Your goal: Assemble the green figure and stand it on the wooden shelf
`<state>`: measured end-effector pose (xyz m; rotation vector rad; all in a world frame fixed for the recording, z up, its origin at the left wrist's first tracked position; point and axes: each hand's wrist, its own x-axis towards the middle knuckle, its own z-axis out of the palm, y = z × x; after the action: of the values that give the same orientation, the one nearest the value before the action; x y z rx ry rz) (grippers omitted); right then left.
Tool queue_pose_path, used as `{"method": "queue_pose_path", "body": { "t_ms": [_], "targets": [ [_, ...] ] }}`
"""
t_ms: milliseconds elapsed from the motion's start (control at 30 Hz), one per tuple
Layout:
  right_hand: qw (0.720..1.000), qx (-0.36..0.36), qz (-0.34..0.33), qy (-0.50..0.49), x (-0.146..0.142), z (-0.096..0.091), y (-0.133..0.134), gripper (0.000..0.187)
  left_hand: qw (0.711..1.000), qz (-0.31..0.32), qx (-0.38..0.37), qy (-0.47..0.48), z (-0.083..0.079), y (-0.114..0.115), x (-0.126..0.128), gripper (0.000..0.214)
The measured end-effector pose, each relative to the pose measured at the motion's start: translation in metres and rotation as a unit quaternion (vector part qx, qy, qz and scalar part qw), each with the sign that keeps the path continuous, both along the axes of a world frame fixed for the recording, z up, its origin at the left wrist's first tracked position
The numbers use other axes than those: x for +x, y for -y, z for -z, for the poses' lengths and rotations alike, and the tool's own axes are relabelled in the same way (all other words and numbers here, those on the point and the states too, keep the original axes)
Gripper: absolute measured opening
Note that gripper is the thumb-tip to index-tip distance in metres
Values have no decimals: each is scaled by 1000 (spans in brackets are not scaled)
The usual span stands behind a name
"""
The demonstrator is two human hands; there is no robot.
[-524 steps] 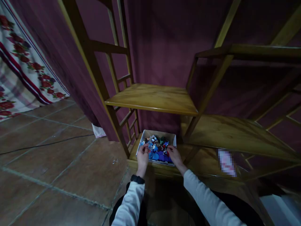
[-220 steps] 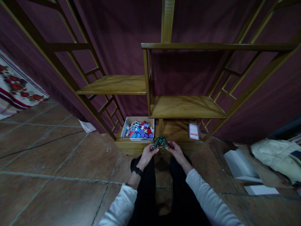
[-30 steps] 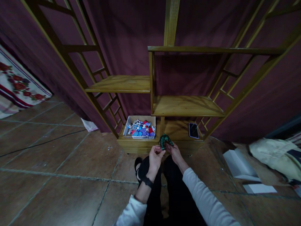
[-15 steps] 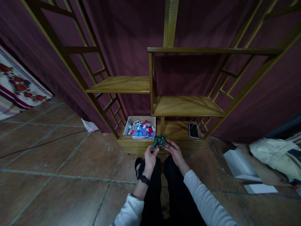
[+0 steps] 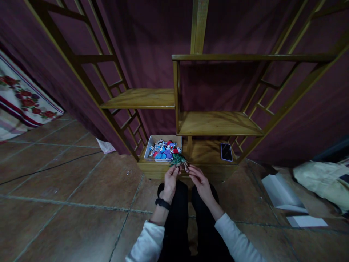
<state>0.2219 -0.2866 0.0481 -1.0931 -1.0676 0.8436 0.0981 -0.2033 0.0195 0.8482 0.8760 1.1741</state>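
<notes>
A small green toy figure (image 5: 178, 159) with a brownish lower part is held up in front of the low shelf, just over its front edge. My left hand (image 5: 171, 179) pinches it from below between thumb and fingertips. My right hand (image 5: 200, 179) has its fingers on the brownish end at the right; its thumb is hard to make out. Right behind the figure stands an open white cardboard box (image 5: 148, 153), filled with several small colourful pieces in blue, purple, red and white. The figure overlaps the box's front right corner.
A phone (image 5: 226, 151) lies on the low shelf board to the right. Wooden shelves (image 5: 220, 123) rise above it against a dark red curtain. White cardboard pieces (image 5: 283, 193) and a pale bag (image 5: 321, 182) lie on the floor at right. A black cable (image 5: 51, 167) crosses the tiles at left.
The toy figure has been turned and shifted slightly left, so its brownish part now points down to the right. Both hands have moved a little with it.
</notes>
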Motion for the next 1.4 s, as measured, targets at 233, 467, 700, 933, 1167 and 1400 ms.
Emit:
{"method": "queue_pose_path", "body": {
  "t_ms": [233, 467, 700, 933, 1167, 1400],
  "targets": [
    [985, 40, -9, 167, -19, -20, 14, 34, 993, 68, -46, 86, -7, -3, 1, 30],
    [969, 72, -41, 231, -32, -32, 19, 44, 977, 114, -116, 141, -9, 7, 4, 21],
    [969, 96, -2, 229, -34, -40, 26, 48, 957, 199, -121, 176, -17, 10, 2, 30],
    [973, 81, 34, 212, -29, -38, 26, 46, 960, 198, -110, 167, -20, 15, 4, 17],
    [974, 65, 48, 214, -24, -35, 26, 40, 955, 202, -112, 188, -19, 20, 6, 12],
    [989, 32, 76, 119, -18, -29, 22, 37, 965, 177, -104, 162, -19, 20, 8, 24]
  ]
}}
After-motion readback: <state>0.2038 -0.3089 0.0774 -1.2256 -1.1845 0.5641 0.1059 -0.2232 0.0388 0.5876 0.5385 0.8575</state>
